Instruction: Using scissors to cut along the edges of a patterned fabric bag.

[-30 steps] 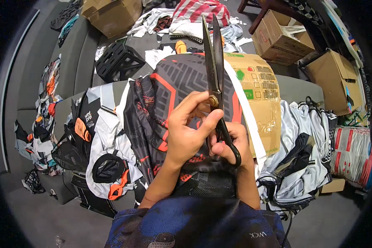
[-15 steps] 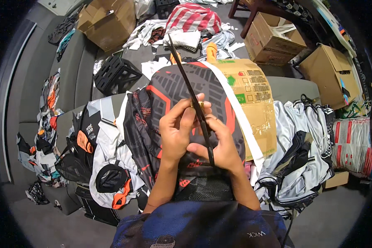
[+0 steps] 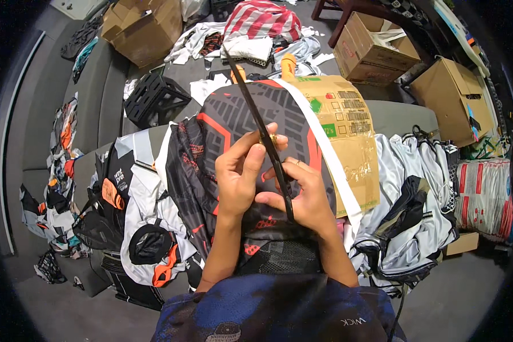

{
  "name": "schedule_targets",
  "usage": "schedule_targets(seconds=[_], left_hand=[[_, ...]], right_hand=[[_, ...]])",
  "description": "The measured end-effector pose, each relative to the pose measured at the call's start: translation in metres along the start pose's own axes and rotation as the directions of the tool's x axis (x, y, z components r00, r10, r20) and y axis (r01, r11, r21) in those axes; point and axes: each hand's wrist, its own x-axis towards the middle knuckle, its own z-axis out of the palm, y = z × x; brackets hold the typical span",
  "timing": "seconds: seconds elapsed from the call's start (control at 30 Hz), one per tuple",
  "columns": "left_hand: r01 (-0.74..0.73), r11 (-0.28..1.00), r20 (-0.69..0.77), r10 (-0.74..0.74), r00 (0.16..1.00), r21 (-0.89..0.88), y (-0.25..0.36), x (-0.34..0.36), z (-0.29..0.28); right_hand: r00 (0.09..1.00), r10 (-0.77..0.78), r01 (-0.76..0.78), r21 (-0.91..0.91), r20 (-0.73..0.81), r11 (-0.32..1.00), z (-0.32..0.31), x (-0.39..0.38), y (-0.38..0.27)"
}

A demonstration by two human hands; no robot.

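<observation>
the scissors stand edge-on at the centre of the view, tips toward 11 o'clock and handles toward 5 o'clock, raised in front of patterned fabric. the left hand is mostly closed, pinching them around the brass-coloured pivot, its thumb on the near side and some fingertips showing past the metal. the right hand is half curled around the handle end, its thumb reaching toward 9 o'clock; whether a finger passes through a loop cannot be told.

for good handling here, i would judge it best to keep the handle end steady in the right hand, work at the pivot with light fingertip pressure, and hold the tips pointing away from the body as they do. the left fingers sit near the edges, so the blades are safer kept together and clear of the cloth.

the scissors look hard, slim and dark, a straight narrow bar from this angle. the fabric is dark grey with a tread-like print and red lines, smooth in the middle and rumpled toward 8 o'clock. a flat white strip runs over it and a stiff, taped cardboard carton at 2 o'clock. open black mesh lies at 6 o'clock; silky pale garments heap in soft folds at 4 o'clock.
</observation>
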Motion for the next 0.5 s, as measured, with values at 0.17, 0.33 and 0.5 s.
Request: schedule_targets(seconds=[0.17, 0.33, 0.5], left_hand=[[-0.014, 1.000, 0.012, 0.014, 1.000, 0.003, -0.003, 0.000, -0.001], [-0.013, 1.000, 0.014, 0.013, 1.000, -0.018, -0.002, 0.001, -0.001], [0.001, 1.000, 0.031, -0.001, 1.000, -0.028, -0.001, 0.001, 0.001]], right_hand=[[0.997, -0.060, 0.059, -0.036, -0.042, 0.998, 0.000, 0.000, 0.004], [0.998, -0.043, 0.041, -0.047, -0.040, 0.998, -0.004, -0.003, 0.009], [0.990, -0.076, 0.068, -0.073, -0.117, 0.995, 0.000, -0.003, 0.011]])
